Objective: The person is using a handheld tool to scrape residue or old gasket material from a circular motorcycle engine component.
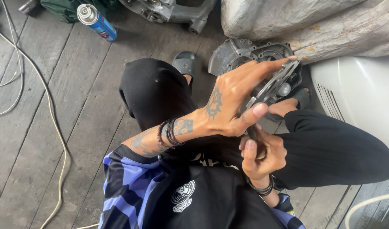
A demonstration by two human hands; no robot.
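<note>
Fingers, left hand (228, 99): spread along a round metal plate (276, 82), forefinger stretched over its upper rim, thumb (256, 111) pressed at its lower edge; clamped on the plate.
Fingers, right hand (262, 154): curled shut round a dark tool handle (251, 132) just under the left thumb; the tool's tip is hidden behind the left hand.
Plate: held tilted, edge-on to the camera, above the person's knees, clear of the floor (54, 127).
Engine cover (241, 55): grey casting on the floor directly behind the plate, towards the far edge.
Spray can (96, 22): blue, lying near the far left corner of the floor, well apart from both hands.
Cable (54, 127): pale, running down the left side of the floor.
White panel (355, 97): at the right edge, just beside the right knee.
</note>
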